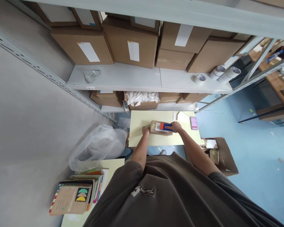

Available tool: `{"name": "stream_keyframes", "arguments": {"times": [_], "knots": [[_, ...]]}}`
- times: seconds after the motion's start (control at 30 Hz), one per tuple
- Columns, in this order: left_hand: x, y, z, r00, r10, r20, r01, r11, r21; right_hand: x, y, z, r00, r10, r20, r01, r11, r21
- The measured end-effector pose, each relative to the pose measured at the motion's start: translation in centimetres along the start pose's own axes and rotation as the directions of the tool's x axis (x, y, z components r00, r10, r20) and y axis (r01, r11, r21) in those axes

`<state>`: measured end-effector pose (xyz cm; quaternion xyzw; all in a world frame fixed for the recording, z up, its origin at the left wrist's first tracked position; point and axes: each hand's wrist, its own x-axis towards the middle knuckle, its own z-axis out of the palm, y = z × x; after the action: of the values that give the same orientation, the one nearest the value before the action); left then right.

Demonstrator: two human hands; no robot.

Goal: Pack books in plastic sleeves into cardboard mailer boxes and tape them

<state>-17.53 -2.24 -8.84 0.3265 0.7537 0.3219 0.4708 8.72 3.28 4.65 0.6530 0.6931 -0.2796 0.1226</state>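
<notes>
A small brown cardboard box [153,129] lies on the pale yellow table [139,116], with clear tape at its left end and a white label on top. My left hand [145,130] grips the box's left end, its fingers partly hidden. In my right hand [176,126] is a blue-handled tool [167,126] with a flat orange-red front; its exact kind is unclear. The tool's front rests over the label. To the right of that hand lies a phone-sized purple-faced item [193,123], and white papers [183,116] lie behind it.
Above the table, a grey shelf [137,75] carries large cartons [132,47], glasses [92,75] and tape rolls [200,78]. Below it, a box holds white crumpled strips [142,97]. A plastic bag [99,145] and stacked books [73,195] stand left; an open carton [224,154] stands right.
</notes>
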Motion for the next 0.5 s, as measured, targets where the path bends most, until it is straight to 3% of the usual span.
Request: {"name": "stream_keyframes", "arguments": {"times": [0.1,0.23,0.33,0.43,0.5], "knots": [[-0.1,0.6,-0.1,0.998,-0.012,-0.065,0.016,0.998,0.058,0.3,-0.6,0.1,1.0,0.018,0.018,-0.018,1.0,-0.01],[-1.1,1.7,1.1,0.993,0.088,0.08,-0.098,0.985,0.141,0.7,-1.4,0.1,0.999,0.033,0.027,-0.033,0.999,-0.025],[-2.1,2.4,2.8,0.994,0.068,0.085,-0.083,0.977,0.195,0.7,-1.3,0.0,0.997,0.047,0.056,-0.045,0.999,-0.031],[-3.0,2.8,4.7,0.997,0.02,0.073,-0.037,0.971,0.234,0.0,1.1,-0.5,0.998,0.035,0.046,-0.032,0.997,-0.064],[-3.5,3.0,5.8,0.998,-0.007,0.065,-0.01,0.967,0.256,-0.8,4.5,-1.3,0.999,0.034,0.025,-0.031,0.992,-0.125]]}}
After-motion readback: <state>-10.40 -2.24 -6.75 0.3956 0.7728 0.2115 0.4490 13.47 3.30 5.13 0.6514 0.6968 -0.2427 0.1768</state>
